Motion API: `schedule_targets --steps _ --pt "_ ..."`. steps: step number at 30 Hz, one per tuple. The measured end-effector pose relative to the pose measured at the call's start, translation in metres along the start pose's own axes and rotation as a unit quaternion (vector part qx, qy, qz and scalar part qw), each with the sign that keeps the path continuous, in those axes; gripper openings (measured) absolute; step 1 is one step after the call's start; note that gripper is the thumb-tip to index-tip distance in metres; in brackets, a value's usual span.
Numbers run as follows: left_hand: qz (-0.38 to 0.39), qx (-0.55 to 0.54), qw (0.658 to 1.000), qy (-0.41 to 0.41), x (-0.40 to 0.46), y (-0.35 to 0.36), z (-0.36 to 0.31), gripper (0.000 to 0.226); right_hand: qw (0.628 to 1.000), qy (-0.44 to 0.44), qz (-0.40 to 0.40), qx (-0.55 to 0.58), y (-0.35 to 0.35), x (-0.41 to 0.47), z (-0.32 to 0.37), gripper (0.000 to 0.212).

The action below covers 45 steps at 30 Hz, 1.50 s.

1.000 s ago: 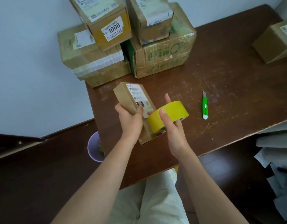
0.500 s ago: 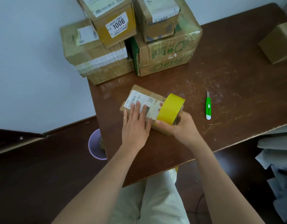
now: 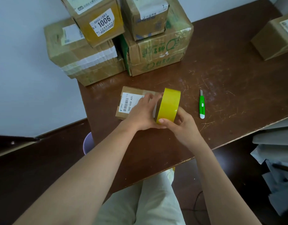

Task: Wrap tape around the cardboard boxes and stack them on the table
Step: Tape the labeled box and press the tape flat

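On the near part of the brown table point(image 3: 221, 75) the small cardboard box point(image 3: 123, 109) lies flat, label up, as it did half a second ago, though a second ago it was held up on end above the wood; the left hand point(image 3: 143, 114) now rests across its top with fingers reaching toward the tape, no longer laid flat over the label; the right hand point(image 3: 180, 125) grips the yellow tape roll point(image 3: 168, 106), thumb on its near rim and fingers curled behind, and the roll stands upright on edge at the box's right end, more erect than before; whether tape is already drawn out onto the box cannot be told.

Just right of the roll a green utility knife point(image 3: 202, 105) lies on the scratched wood, unmoved; at the far left corner stands a stack of taped cardboard boxes point(image 3: 117, 41), one labelled 1006; another cardboard box point(image 3: 273, 39) sits at the far right edge; a pale wall point(image 3: 23, 78) backs the table; a lilac bin point(image 3: 87, 143) peeks out below its left edge; crumpled grey wrapping point(image 3: 276, 159) lies on the dark floor point(image 3: 34, 168) at right.
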<state>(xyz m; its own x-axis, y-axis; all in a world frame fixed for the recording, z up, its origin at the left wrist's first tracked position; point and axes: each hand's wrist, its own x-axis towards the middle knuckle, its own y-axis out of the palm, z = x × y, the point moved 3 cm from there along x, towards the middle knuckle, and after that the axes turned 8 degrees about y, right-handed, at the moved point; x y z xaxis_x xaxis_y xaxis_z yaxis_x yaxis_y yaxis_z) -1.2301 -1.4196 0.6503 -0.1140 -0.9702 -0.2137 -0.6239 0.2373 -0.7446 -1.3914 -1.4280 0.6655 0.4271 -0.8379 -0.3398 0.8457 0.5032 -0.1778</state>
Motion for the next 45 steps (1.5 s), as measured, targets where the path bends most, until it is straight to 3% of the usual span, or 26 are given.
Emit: schedule_targets --steps 3,7,17,21,27,37,45 --pt "0.006 0.08 0.997 0.012 0.008 0.0 -0.001 0.099 0.999 -0.003 0.002 0.033 0.003 -0.002 -0.006 0.023" --pt "0.035 0.106 0.994 0.009 0.013 -0.003 0.001 0.093 0.998 -0.003 -0.003 0.064 0.005 -0.001 -0.009 0.023" --pt "0.037 0.109 0.993 -0.016 0.022 -0.004 -0.002 0.096 0.996 0.006 0.051 0.072 -0.002 0.013 -0.009 0.033" --pt "0.044 0.105 0.993 -0.028 0.023 -0.006 -0.001 0.075 0.997 -0.004 0.071 0.035 -0.003 0.018 -0.007 0.029" --pt "0.025 0.102 0.994 -0.016 0.023 -0.004 0.001 0.065 0.984 0.027 0.031 0.174 -0.008 0.024 -0.005 0.033" --pt "0.004 0.108 0.994 -0.017 0.028 -0.001 0.001 0.057 0.988 0.018 0.031 0.148 -0.008 0.034 0.002 0.032" --pt "-0.015 0.102 0.994 -0.043 0.032 0.001 0.0 0.066 0.987 0.034 0.039 0.149 -0.018 0.047 0.006 0.029"
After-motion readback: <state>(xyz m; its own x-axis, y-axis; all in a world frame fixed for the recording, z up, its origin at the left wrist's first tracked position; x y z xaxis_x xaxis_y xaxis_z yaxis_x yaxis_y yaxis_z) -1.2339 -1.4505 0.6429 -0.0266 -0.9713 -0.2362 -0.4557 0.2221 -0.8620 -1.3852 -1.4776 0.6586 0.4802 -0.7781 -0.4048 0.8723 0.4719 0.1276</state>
